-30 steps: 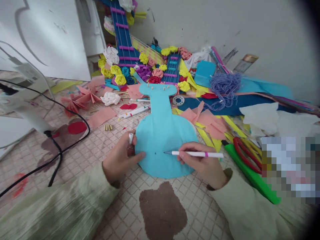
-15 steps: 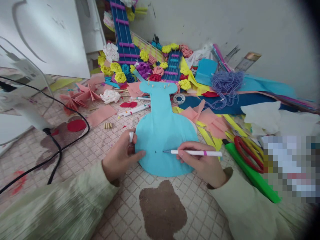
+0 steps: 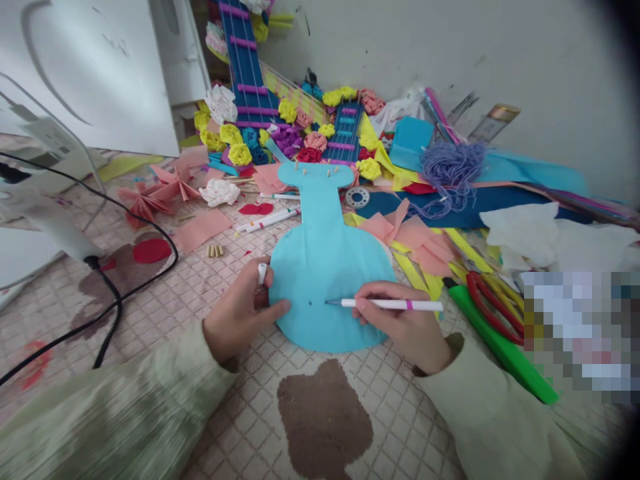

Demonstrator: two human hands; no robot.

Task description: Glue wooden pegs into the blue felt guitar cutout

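Note:
A light-blue guitar-shaped cutout (image 3: 327, 267) lies flat, its rounded body towards me and small wooden pegs in its head. My left hand (image 3: 243, 303) grips the cutout's left edge, thumb on top, with a white marker cap (image 3: 262, 273) tucked between its fingers. My right hand (image 3: 397, 320) is closed around a white felt-tip marker (image 3: 400, 305) with a pink band. The marker's tip points left and touches or hovers just over the body; which, I cannot tell. One small dark dot (image 3: 310, 303) shows left of the tip.
Green cutter (image 3: 503, 340) and red-handled scissors (image 3: 493, 307) lie at the right. Purple yarn (image 3: 453, 173) and pink paper scraps (image 3: 425, 247) sit behind. Decorated blue guitars (image 3: 250, 73) lean at the back. A glue gun (image 3: 55, 220) and black cable (image 3: 173, 267) occupy the left.
Everything in view has shifted very slightly left, as from a small head movement. Both hands keep the same hold, and the marker tip stays near the same spot on the cutout.

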